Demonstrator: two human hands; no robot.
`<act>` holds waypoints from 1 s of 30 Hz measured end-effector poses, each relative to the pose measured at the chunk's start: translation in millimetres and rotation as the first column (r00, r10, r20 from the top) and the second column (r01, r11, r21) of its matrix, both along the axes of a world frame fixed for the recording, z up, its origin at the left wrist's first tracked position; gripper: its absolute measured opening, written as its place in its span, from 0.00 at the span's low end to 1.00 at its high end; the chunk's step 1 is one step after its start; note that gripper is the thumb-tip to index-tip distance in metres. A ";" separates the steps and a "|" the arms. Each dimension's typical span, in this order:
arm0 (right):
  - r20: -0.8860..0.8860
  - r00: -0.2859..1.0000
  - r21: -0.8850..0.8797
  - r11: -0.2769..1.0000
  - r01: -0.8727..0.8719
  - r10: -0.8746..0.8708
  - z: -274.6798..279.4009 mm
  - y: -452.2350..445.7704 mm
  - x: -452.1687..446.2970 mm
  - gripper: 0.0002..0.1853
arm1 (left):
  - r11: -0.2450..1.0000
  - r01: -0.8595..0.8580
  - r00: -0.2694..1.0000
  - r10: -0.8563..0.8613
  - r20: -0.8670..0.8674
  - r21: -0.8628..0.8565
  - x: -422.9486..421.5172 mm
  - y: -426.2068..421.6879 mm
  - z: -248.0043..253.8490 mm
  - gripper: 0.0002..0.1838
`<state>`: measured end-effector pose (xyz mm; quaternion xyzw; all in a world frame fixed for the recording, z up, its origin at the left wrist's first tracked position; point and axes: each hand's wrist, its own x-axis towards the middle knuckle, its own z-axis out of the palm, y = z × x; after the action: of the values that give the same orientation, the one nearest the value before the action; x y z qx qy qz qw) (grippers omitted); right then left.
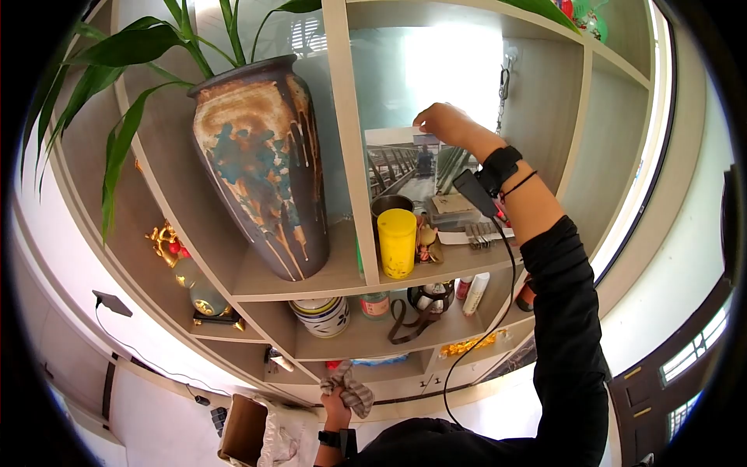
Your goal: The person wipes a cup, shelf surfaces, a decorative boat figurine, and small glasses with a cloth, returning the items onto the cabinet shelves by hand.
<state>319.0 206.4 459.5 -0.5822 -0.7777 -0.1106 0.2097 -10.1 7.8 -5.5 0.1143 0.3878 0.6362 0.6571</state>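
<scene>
Nearest the body, the left hand (334, 409) was closed around a crumpled striped cloth (355, 393). Beyond it, a black cable (513, 272) hung from the right wrist before the shelves, and might have snagged small items had the arm swung. Farther off, behind a yellow container (398, 244) on the shelf (463, 266), stood a photo (401, 165), its top edge pinched by the right hand (451, 121); a forward tug could have toppled the container.

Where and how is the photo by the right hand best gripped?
Probably pinch the photo by its top edge, from above, where the right hand is: it looks thin and roughly upright, while the dark cup hides part of its bottom.
</scene>
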 end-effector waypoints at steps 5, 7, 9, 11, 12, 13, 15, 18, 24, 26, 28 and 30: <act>-0.067 0.998 0.052 0.999 0.001 0.002 -16.1 2.9 2.1 0.13 | 0.996 -0.047 0.997 0.043 -0.056 -0.073 5.7 -5.7 11.6 0.12; -0.134 0.991 0.035 0.999 0.002 0.003 -16.9 -0.9 3.8 0.12 | 0.993 -0.068 0.995 0.061 -0.078 -0.100 4.9 -5.9 6.1 0.13; -0.122 0.992 0.038 0.999 -0.031 0.035 -15.0 -3.0 9.0 0.12 | 0.998 -0.016 1.000 0.014 -0.028 -0.053 0.1 -1.9 -8.2 0.13; -0.107 0.992 0.041 0.997 -0.064 0.068 -14.1 -3.9 10.4 0.13 | 1.000 0.006 1.000 -0.006 -0.014 -0.017 -0.7 -1.1 -11.6 0.14; -0.117 0.992 0.017 0.999 -0.035 0.036 -14.7 -4.2 10.5 0.13 | 1.000 0.025 1.000 -0.025 0.000 0.018 -0.4 -1.1 -12.9 0.15; -0.127 0.992 -0.008 1.000 -0.005 0.004 -14.7 -5.1 9.9 0.13 | 1.000 0.025 1.000 -0.025 0.001 0.018 0.3 -1.3 -13.9 0.15; -0.117 0.987 0.094 0.991 -0.096 0.106 -21.2 0.9 13.2 0.13 | 1.000 -0.008 1.000 0.008 0.027 0.010 1.6 -0.1 -17.8 0.15; -0.145 0.952 0.216 0.947 -0.236 0.270 -28.2 5.0 14.2 0.14 | 1.000 0.014 0.999 -0.014 0.031 -0.013 0.5 0.4 -19.6 0.16; -0.055 0.984 0.382 0.914 -0.133 0.167 -31.7 -4.3 5.4 0.17 | 0.998 0.065 0.998 -0.065 0.015 -0.005 -3.5 1.5 -24.7 0.14; -0.005 0.995 0.440 0.894 -0.091 0.103 -29.2 -16.9 -1.1 0.17 | 0.999 0.028 1.000 -0.027 0.014 -0.028 -3.5 1.1 -28.3 0.14; 0.047 0.998 0.496 0.867 -0.052 0.034 -31.3 -19.6 -4.1 0.16 | 0.999 -0.007 1.000 0.008 0.015 -0.050 -1.7 2.5 -24.9 0.14; 0.090 0.996 0.375 0.926 -0.036 0.002 -37.2 -17.6 -4.7 0.15 | 1.000 0.007 1.000 -0.006 -0.029 0.026 0.7 0.5 -19.6 0.14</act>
<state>314.3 188.8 422.3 -0.5181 -0.7562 -0.2812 0.2840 -9.4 8.3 -25.0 0.1333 0.3885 0.6375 0.6518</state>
